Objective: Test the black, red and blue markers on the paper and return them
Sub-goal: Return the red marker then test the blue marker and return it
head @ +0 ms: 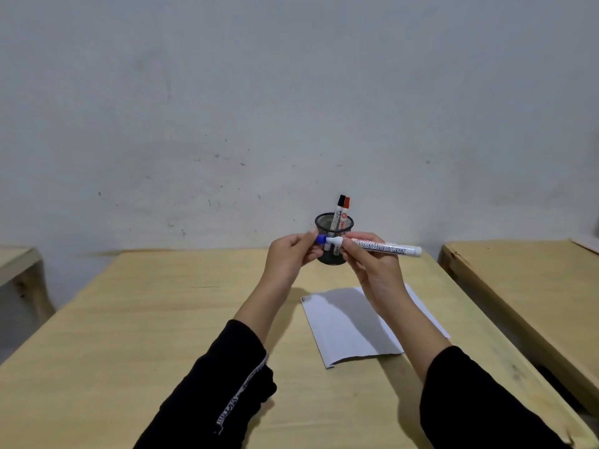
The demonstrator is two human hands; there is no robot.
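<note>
Blue plastic shows between the fingertips of the left hand (293, 254), whose grip is pinched narrow on the cap (320, 239) of the blue marker (379, 247), while the right hand (372, 265) wraps its grip around the white barrel just behind the collar, the tail end sticking out to the right. Whether the cap is coming off or going on cannot be told. Marker and hands hang above the bench (162, 319), just in front of the black mesh cup (334, 236), where the black marker (339, 210) and red marker (345, 212) stand capped ends up, touching each other. Nearer and to the right lies the paper (340, 322), flat, with small dark marks at its far left corner. Judging by its build, the marker is light, stiff and smooth, so a firm hold mid-barrel should stop it twisting; the cap likely snaps tight, best gripped squarely at its sides. The cup looks light and could tip if nudged.
</note>
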